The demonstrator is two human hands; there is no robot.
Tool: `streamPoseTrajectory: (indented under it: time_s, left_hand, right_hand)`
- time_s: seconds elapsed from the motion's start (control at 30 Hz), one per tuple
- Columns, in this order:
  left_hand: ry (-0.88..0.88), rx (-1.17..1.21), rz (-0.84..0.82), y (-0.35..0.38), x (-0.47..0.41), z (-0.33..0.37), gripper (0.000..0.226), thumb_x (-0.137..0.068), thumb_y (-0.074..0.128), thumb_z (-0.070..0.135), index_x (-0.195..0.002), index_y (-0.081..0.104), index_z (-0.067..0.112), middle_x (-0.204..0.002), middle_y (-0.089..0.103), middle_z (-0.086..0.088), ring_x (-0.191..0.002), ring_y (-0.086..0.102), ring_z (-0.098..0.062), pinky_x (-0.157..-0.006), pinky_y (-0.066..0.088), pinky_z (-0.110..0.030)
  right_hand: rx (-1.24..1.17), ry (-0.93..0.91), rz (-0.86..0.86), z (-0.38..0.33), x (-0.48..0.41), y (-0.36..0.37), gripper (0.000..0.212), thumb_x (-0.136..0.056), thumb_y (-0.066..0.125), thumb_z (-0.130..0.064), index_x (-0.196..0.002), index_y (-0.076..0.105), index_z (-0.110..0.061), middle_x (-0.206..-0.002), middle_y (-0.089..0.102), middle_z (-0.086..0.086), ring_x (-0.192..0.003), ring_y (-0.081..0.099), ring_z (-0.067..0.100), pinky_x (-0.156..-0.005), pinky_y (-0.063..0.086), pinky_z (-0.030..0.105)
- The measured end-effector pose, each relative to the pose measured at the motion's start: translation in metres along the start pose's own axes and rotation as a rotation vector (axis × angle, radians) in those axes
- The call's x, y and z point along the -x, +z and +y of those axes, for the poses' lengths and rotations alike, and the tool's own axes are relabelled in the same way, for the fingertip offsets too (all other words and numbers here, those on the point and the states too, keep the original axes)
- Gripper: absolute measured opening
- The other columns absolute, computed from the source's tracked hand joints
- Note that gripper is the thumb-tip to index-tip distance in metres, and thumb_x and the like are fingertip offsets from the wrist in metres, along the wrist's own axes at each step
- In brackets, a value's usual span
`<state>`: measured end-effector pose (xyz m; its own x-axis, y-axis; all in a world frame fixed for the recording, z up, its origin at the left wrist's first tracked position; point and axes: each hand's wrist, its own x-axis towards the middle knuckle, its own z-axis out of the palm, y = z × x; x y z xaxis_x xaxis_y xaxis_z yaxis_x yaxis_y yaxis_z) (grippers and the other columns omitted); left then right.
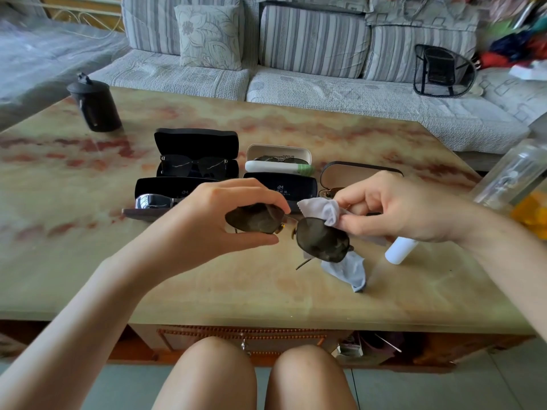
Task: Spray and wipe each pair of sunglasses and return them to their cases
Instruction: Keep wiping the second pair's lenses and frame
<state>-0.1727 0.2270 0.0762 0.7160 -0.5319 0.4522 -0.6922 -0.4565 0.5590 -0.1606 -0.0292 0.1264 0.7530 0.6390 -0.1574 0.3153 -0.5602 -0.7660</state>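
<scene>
My left hand (219, 214) pinches the left lens of a dark-lensed, thin-framed pair of sunglasses (321, 239), held above the table (207, 279). My right hand (396, 211) pinches a pale grey cloth (346, 269) against the upper edge of the right lens; the cloth hangs below the lens. A white spray bottle (399, 250) lies on the table under my right wrist. Behind stand several open cases: a black one with dark sunglasses (196, 156), a white one (278, 158), a black one (281, 187), a brown one (355, 176), and one with silver glasses (154, 199).
A black lidded cup (94, 106) stands at the table's far left. A clear jar (512, 176) and something orange (532, 211) sit at the right edge. A striped sofa (296, 54) runs behind the table. My knees (251, 377) are under the near edge.
</scene>
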Motion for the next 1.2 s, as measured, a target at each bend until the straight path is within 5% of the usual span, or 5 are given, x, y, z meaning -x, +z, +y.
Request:
streamPoseTrajectory:
  time_s: [0.13, 0.27, 0.53, 1.0, 1.2]
  left_hand:
    - [-0.011, 0.007, 0.030, 0.000, 0.003, -0.001, 0.038, -0.078, 0.071, 0.040, -0.112, 0.068, 0.023, -0.107, 0.064, 0.017, -0.100, 0.062, -0.001, -0.087, 0.051, -0.017]
    - [-0.047, 0.041, 0.068, 0.000, 0.006, -0.002, 0.037, -0.077, 0.074, 0.035, -0.112, 0.068, 0.023, -0.104, 0.064, 0.014, -0.099, 0.063, -0.008, -0.084, 0.052, -0.016]
    - [-0.065, 0.021, 0.047, -0.001, 0.007, 0.002, 0.039, -0.074, 0.072, 0.036, -0.112, 0.068, 0.024, -0.108, 0.065, 0.014, -0.102, 0.062, -0.004, -0.090, 0.047, -0.012]
    - [-0.018, -0.038, 0.026, 0.003, 0.007, 0.002, 0.037, -0.077, 0.071, 0.037, -0.112, 0.067, 0.027, -0.109, 0.062, 0.020, -0.101, 0.059, 0.002, -0.087, 0.046, -0.009]
    - [-0.042, -0.023, 0.045, 0.002, 0.010, 0.001, 0.037, -0.077, 0.073, 0.035, -0.112, 0.067, 0.027, -0.107, 0.062, 0.020, -0.100, 0.060, 0.001, -0.086, 0.047, -0.010]
  right_hand:
    - [-0.082, -0.035, 0.026, 0.013, 0.004, 0.004, 0.014, -0.083, 0.064, -0.033, -0.073, 0.067, -0.024, -0.047, 0.050, -0.005, -0.045, 0.035, 0.012, -0.048, 0.028, 0.032]
    - [-0.230, -0.063, 0.071, 0.025, 0.007, 0.009, 0.015, -0.082, 0.060, -0.017, -0.074, 0.071, -0.022, -0.058, 0.058, -0.005, -0.051, 0.046, 0.002, -0.053, 0.036, 0.008]
    - [-0.302, -0.013, 0.049, 0.026, 0.010, 0.008, 0.007, -0.078, 0.075, -0.023, -0.080, 0.078, -0.018, -0.075, 0.068, 0.012, -0.078, 0.059, 0.006, -0.074, 0.045, 0.010]
    - [-0.242, 0.007, 0.087, 0.016, 0.000, 0.024, 0.012, -0.055, 0.081, -0.020, -0.065, 0.073, -0.020, -0.072, 0.075, 0.001, -0.068, 0.070, 0.007, -0.065, 0.050, 0.013]
    - [-0.271, -0.043, 0.120, 0.018, -0.001, 0.023, 0.028, -0.085, 0.065, -0.032, -0.075, 0.071, -0.007, -0.072, 0.071, 0.008, -0.076, 0.058, 0.015, -0.079, 0.051, 0.034]
